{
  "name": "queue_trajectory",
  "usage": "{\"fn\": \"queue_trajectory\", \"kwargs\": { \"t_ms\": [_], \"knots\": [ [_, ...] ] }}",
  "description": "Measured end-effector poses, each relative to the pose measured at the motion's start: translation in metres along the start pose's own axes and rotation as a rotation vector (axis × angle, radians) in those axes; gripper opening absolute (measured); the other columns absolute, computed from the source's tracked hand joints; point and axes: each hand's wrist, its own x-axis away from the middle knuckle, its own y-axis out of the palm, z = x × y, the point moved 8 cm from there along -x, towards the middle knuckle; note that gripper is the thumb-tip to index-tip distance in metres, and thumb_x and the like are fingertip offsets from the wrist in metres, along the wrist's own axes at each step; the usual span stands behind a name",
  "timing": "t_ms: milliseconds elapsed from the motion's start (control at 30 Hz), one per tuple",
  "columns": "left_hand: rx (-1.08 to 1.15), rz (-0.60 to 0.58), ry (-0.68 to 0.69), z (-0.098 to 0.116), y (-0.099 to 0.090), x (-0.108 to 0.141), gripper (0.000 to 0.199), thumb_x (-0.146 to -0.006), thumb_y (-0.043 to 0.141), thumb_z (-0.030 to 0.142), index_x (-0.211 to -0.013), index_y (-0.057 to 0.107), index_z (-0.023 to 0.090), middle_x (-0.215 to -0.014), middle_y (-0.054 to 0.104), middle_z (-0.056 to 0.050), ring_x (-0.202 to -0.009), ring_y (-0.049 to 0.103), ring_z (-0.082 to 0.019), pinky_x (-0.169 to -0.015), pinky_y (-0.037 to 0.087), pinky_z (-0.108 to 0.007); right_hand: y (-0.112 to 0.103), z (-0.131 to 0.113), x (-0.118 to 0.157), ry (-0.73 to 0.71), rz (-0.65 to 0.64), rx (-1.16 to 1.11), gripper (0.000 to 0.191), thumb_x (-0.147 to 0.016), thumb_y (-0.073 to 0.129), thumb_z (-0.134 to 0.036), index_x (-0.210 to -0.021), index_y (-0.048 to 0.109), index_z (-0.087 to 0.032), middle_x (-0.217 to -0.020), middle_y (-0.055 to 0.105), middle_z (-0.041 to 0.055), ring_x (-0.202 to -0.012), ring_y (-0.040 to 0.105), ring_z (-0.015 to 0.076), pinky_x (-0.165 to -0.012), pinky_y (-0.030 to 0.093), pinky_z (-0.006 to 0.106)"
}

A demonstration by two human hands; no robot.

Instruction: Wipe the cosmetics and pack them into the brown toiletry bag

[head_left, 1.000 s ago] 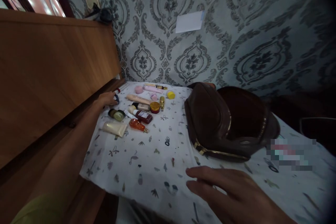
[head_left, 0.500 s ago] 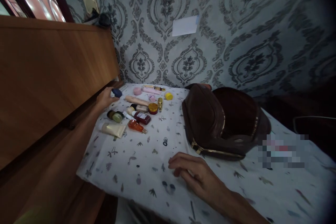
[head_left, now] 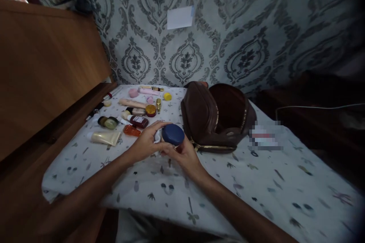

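Observation:
A round container with a dark blue lid (head_left: 173,134) is held above the cloth, between both hands. My left hand (head_left: 149,140) grips its left side, with something white, perhaps a tissue, against the container. From the right, my right hand (head_left: 185,155) has its fingers closed on the lower part. Just beyond my left hand lie an orange bottle (head_left: 131,130), a dark red bottle (head_left: 139,121) and a cream tube (head_left: 105,138). An open brown bag (head_left: 201,110) stands right behind my right hand.
Several more cosmetics, among them a gold-lidded jar (head_left: 151,110) and a yellow cap (head_left: 167,96), lie on the patterned white cloth (head_left: 137,197) at the back left. A wooden cabinet (head_left: 51,76) borders the left side; a patterned wall rises behind.
My left hand has brought the blue-lidded container from the far left to the middle. My right hand has come up and closed on it too. The view has shifted right.

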Motion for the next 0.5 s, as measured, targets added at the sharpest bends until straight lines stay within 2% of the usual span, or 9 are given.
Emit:
{"fn": "queue_trajectory", "kwargs": {
  "t_ms": [67, 100, 167, 200, 267, 333, 400, 500],
  "knots": [
    [-0.014, 0.049, 0.01, -0.004, 0.001, -0.001, 0.046, -0.075, 0.075, 0.04, -0.115, 0.068, 0.019, -0.116, 0.07, -0.01, -0.111, 0.062, -0.027, -0.1, 0.046, -0.04, -0.008, 0.006, 0.002, 0.024, 0.06, -0.03, 0.058, -0.07, 0.077, -0.053, -0.113, 0.05, -0.025, -0.101, 0.065, 0.0045, -0.082, 0.066, 0.0193, -0.067, 0.061, 0.033],
    [-0.006, 0.101, -0.02, -0.009, -0.003, -0.001, 0.042, -0.078, 0.072, 0.043, -0.112, 0.069, 0.019, -0.109, 0.071, -0.009, -0.104, 0.064, -0.025, -0.094, 0.049, -0.038, -0.012, 0.008, 0.002, 0.031, 0.078, -0.035, 0.057, -0.07, 0.078, -0.052, -0.112, 0.05, -0.025, -0.101, 0.065, 0.0045, -0.082, 0.066, 0.0194, -0.066, 0.06, 0.032],
    [0.077, 0.262, -0.098, -0.018, -0.018, -0.001, 0.036, -0.086, 0.062, 0.049, -0.102, 0.07, 0.018, -0.087, 0.07, -0.005, -0.08, 0.065, -0.019, -0.072, 0.052, -0.029, -0.018, 0.008, 0.004, 0.023, 0.102, -0.012, 0.055, -0.068, 0.079, -0.047, -0.11, 0.051, -0.024, -0.104, 0.065, 0.0052, -0.089, 0.066, 0.0206, -0.07, 0.059, 0.032],
    [0.153, 0.364, -0.118, -0.019, -0.026, 0.0, 0.037, -0.088, 0.058, 0.052, -0.096, 0.07, 0.018, -0.077, 0.066, -0.003, -0.068, 0.062, -0.016, -0.062, 0.05, -0.025, -0.02, 0.006, 0.004, 0.012, 0.11, 0.015, 0.054, -0.067, 0.08, -0.044, -0.109, 0.052, -0.023, -0.105, 0.066, 0.0052, -0.092, 0.066, 0.0209, -0.073, 0.059, 0.032],
    [0.328, 0.562, -0.092, -0.012, -0.041, 0.003, 0.039, -0.091, 0.053, 0.055, -0.087, 0.067, 0.018, -0.067, 0.06, 0.0, -0.058, 0.057, -0.013, -0.053, 0.045, -0.022, -0.022, 0.004, 0.003, 0.0, 0.112, 0.099, 0.052, -0.066, 0.08, -0.038, -0.109, 0.054, -0.022, -0.103, 0.067, 0.0043, -0.093, 0.066, 0.0205, -0.08, 0.057, 0.033],
    [0.439, 0.679, -0.019, 0.002, -0.047, 0.006, 0.037, -0.092, 0.053, 0.053, -0.081, 0.063, 0.019, -0.066, 0.059, 0.001, -0.058, 0.058, -0.013, -0.055, 0.046, -0.023, -0.021, 0.005, 0.003, 0.016, 0.103, 0.183, 0.052, -0.066, 0.079, -0.033, -0.11, 0.055, -0.021, -0.102, 0.067, 0.0035, -0.093, 0.066, 0.0201, -0.083, 0.055, 0.033],
    [0.409, 0.666, 0.031, 0.017, -0.042, 0.005, 0.034, -0.095, 0.049, 0.048, -0.08, 0.062, 0.02, -0.069, 0.06, 0.0, -0.062, 0.059, -0.014, -0.059, 0.047, -0.024, -0.018, 0.007, 0.003, 0.036, 0.081, 0.227, 0.053, -0.066, 0.078, -0.031, -0.113, 0.056, -0.02, -0.105, 0.067, 0.004, -0.096, 0.065, 0.0205, -0.085, 0.053, 0.033],
    [0.045, 0.46, 0.12, 0.037, -0.017, 0.004, 0.029, -0.099, 0.044, 0.037, -0.085, 0.063, 0.02, -0.081, 0.063, -0.003, -0.078, 0.061, -0.017, -0.073, 0.049, -0.029, -0.011, 0.007, 0.004, -0.002, 0.032, 0.216, 0.057, -0.066, 0.079, -0.033, -0.117, 0.056, -0.019, -0.108, 0.066, 0.0052, -0.1, 0.063, 0.0211, -0.087, 0.052, 0.032]
  ]
}}
